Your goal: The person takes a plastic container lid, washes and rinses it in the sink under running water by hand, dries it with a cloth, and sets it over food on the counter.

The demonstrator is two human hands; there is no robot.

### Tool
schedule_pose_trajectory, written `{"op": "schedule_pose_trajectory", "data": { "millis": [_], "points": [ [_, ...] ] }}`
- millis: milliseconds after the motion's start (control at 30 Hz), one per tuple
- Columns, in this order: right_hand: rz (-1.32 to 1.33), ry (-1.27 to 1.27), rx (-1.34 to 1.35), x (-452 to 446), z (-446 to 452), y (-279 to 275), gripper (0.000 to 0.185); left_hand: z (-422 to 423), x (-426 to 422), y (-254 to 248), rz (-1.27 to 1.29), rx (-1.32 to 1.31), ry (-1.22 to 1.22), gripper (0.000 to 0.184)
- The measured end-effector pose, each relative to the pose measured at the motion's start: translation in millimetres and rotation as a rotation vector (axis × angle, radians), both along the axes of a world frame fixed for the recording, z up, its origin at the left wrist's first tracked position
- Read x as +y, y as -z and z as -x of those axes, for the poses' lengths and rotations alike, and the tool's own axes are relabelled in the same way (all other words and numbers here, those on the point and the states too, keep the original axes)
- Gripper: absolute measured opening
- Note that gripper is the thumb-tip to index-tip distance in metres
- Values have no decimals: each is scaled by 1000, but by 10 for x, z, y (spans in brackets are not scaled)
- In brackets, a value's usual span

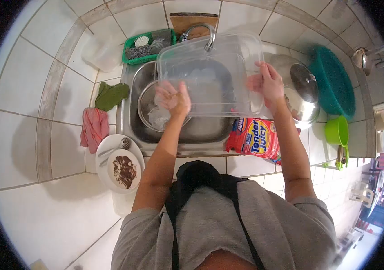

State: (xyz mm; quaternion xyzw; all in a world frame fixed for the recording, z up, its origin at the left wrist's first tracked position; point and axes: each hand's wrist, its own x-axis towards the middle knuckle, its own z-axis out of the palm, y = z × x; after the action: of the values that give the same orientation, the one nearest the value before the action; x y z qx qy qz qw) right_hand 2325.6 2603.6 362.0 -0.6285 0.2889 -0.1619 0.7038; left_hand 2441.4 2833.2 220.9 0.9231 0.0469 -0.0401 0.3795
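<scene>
A large clear plastic container (210,81) is held tilted over the sink (133,105), below the curved faucet (212,38). My right hand (267,84) grips its right end, with the fingers curled at the rim. My left hand (172,97) is at its lower left corner, palm up with the fingers spread; whether it bears any weight I cannot tell. Beneath the left hand a round metal bowl (144,105) sits in the basin, with clear plastic (158,118) inside. A red "Tender Juicy" packet (255,138) lies on the front edge beside my right forearm.
At the back left stands a green tray (127,56) with scrubbers. Green (111,96) and pink cloths (95,128) lie left of the sink, above stacked plates (106,180) with brown residue. A metal lid (303,81), teal basin (333,81) and lime dipper (337,130) are right.
</scene>
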Motion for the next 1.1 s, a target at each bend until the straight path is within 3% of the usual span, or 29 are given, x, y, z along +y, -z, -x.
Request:
{"op": "schedule_pose_trajectory", "data": {
  "millis": [67, 200, 300, 400, 467, 567, 633, 667, 733, 767, 800, 867, 933, 1000, 1100],
  "points": [
    [-3, 27, -8, 42, -15, 76, 31, 215, -185, -246, 0, -63, 157, 84],
    [-11, 71, -25, 252, -135, 239, 29, 787, -517, -730, -266, -351, 506, 84],
    [-90, 83, -38, 249, -171, 376, 28, 722, -404, -744, -250, -427, 617, 82],
    [-172, 79, -17, 26, -150, 462, 29, 359, 38, -519, -326, -444, 503, 83],
    [-178, 84, 21, -119, -130, 519, 30, 81, 375, -466, -491, -351, 303, 83],
    [-202, 31, 81, -265, -182, 609, 32, -172, 730, -786, -532, -285, 220, 86],
    [-120, -83, 158, -330, -252, 673, 32, -348, 990, -934, -81, 5, 239, 82],
    [-122, -71, 153, -334, -291, 660, 32, -417, 1119, -905, -83, 0, 251, 82],
    [33, -167, 341, -297, -405, 622, 33, -449, 1325, -762, 762, 317, 190, 67],
    [29, -155, 338, -325, -498, 744, 33, -426, 1376, -695, 757, 319, 203, 67],
    [441, -248, 370, -374, -628, 986, 34, -387, 1416, -662, 844, 355, 168, 60],
    [852, -325, 400, -371, -759, 1044, 35, -239, 1458, -691, 928, 394, 142, 53],
    [1255, -611, 579, -235, -913, 852, 46, -22, 1437, -842, 913, 299, 94, 50],
    [1136, -313, 465, -79, -1197, 1315, 55, 82, 1489, -839, 936, 263, 101, 50],
    [1226, -404, 378, 609, -1511, 954, 62, 139, 1462, -900, 968, 214, 67, 49]
  ]
}}
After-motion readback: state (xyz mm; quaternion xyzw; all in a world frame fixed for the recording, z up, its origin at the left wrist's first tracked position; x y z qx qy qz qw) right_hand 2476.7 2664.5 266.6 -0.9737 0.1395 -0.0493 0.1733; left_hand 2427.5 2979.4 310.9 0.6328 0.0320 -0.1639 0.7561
